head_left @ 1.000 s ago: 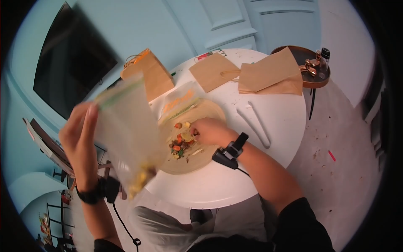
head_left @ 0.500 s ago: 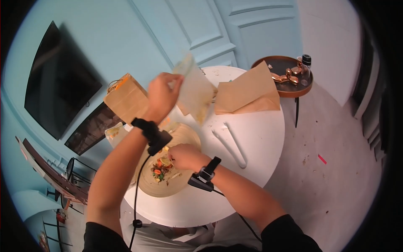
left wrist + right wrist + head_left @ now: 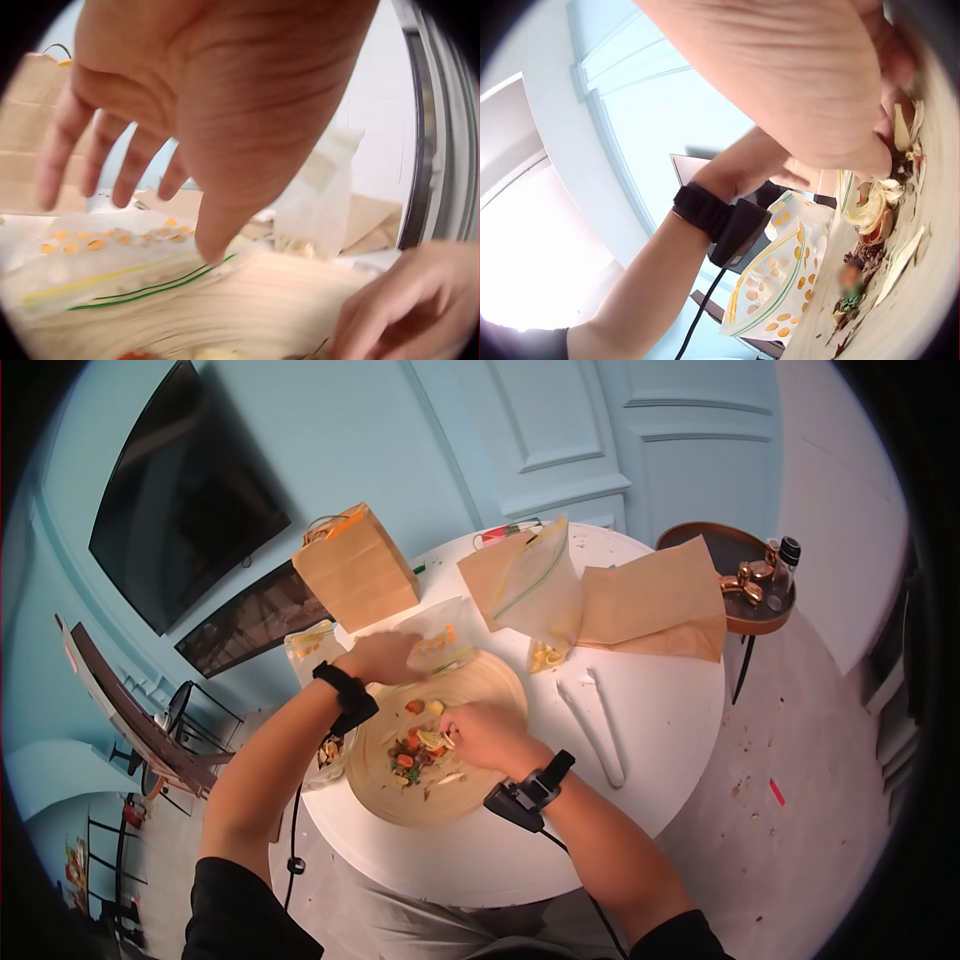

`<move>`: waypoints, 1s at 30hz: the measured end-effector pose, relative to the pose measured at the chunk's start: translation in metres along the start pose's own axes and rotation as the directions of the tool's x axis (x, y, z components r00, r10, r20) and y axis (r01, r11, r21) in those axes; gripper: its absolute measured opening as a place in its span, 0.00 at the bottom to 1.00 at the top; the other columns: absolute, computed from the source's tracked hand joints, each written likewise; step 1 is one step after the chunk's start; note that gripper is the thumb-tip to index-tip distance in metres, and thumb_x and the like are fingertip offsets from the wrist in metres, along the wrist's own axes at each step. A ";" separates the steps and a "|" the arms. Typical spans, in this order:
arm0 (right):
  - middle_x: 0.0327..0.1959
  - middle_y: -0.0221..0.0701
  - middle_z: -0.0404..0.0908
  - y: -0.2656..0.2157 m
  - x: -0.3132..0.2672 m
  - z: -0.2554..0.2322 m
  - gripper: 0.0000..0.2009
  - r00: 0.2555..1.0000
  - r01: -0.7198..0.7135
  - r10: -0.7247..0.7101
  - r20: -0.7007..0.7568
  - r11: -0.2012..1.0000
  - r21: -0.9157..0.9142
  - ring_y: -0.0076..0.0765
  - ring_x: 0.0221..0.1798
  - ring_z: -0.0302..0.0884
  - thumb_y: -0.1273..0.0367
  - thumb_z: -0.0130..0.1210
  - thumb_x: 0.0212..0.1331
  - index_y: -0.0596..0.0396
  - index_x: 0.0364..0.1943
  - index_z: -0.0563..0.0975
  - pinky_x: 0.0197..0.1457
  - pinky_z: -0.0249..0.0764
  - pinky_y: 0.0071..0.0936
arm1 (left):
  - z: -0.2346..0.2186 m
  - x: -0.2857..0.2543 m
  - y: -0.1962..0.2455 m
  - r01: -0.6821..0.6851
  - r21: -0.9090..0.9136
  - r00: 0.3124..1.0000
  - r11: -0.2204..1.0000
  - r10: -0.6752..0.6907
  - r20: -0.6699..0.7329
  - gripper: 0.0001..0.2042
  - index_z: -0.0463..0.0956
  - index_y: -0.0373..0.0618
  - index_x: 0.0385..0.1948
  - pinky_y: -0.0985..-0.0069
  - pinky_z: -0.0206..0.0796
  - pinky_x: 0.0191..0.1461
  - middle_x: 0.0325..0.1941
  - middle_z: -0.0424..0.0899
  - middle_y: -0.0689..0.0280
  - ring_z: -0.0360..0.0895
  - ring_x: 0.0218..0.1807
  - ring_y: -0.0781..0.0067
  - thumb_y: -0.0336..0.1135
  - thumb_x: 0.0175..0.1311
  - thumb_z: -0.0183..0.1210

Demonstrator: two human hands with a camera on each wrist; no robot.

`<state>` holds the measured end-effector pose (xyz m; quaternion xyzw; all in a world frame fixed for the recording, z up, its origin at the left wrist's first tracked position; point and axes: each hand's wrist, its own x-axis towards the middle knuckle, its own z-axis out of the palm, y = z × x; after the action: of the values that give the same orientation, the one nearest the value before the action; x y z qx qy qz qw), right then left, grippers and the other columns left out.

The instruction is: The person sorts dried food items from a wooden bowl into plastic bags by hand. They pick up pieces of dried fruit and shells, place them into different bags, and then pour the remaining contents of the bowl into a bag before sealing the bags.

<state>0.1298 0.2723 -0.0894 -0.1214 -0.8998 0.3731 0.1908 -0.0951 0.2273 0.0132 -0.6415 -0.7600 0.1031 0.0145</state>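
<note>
My left hand (image 3: 385,657) is over the back left of the round wooden plate (image 3: 480,680), beside a zip bag with orange dots (image 3: 440,632). Its fingers are extended and hold nothing in the left wrist view. On the plate lies a heap of food scraps (image 3: 405,760): orange and red pieces, green leaves, lemon slices and dark bits. At the heap's right side my right hand (image 3: 490,738) pinches a pale food scrap (image 3: 901,127), its fingers curled low over the plate. A translucent zip bag (image 3: 550,595) with yellow pieces at its bottom stands behind the plate.
White tongs (image 3: 595,735) lie right of the plate on the white table (image 3: 640,750). Flat brown paper bags (image 3: 655,600) lie at the back, and an upright paper bag (image 3: 360,575) stands at the back left. Another dotted bag (image 3: 312,642) is left of the plate.
My left hand carried the translucent bag to the right, let go of it behind the plate, and came back left over the plate. My right hand stays at the scraps.
</note>
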 end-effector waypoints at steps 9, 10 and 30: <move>0.35 0.45 0.86 -0.006 0.004 -0.005 0.10 0.971 -0.124 0.133 -0.200 0.991 0.054 0.52 0.43 0.85 0.65 0.56 0.66 0.56 0.42 0.83 0.47 0.78 0.45 | 0.029 0.000 -0.011 0.203 0.014 0.965 0.979 -0.202 0.167 0.33 0.76 0.40 0.55 0.57 0.72 0.57 0.51 0.85 0.48 0.81 0.55 0.44 0.61 0.61 0.63; 0.34 0.45 0.86 -0.007 0.005 -0.005 0.10 0.955 -0.115 0.131 -0.265 0.991 0.073 0.51 0.41 0.85 0.64 0.57 0.66 0.56 0.41 0.82 0.46 0.78 0.45 | 0.030 -0.001 -0.016 0.187 -0.021 0.972 0.982 -0.182 0.146 0.33 0.76 0.40 0.56 0.57 0.72 0.57 0.51 0.85 0.49 0.81 0.55 0.44 0.61 0.61 0.63; 0.31 0.38 0.88 -0.021 0.006 -0.033 0.16 0.917 -0.062 0.205 -0.342 0.921 0.384 0.40 0.33 0.86 0.64 0.61 0.61 0.59 0.49 0.81 0.41 0.79 0.32 | -0.013 -0.057 0.020 0.266 -0.117 0.700 0.957 -0.276 -0.659 0.12 0.82 0.50 0.45 0.55 0.74 0.40 0.37 0.87 0.58 0.83 0.36 0.48 0.26 0.66 0.53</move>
<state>0.1374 0.2803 -0.0512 -0.2151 -0.7504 0.5162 0.3524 -0.0636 0.1760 0.0284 -0.5168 -0.7904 -0.1420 0.2968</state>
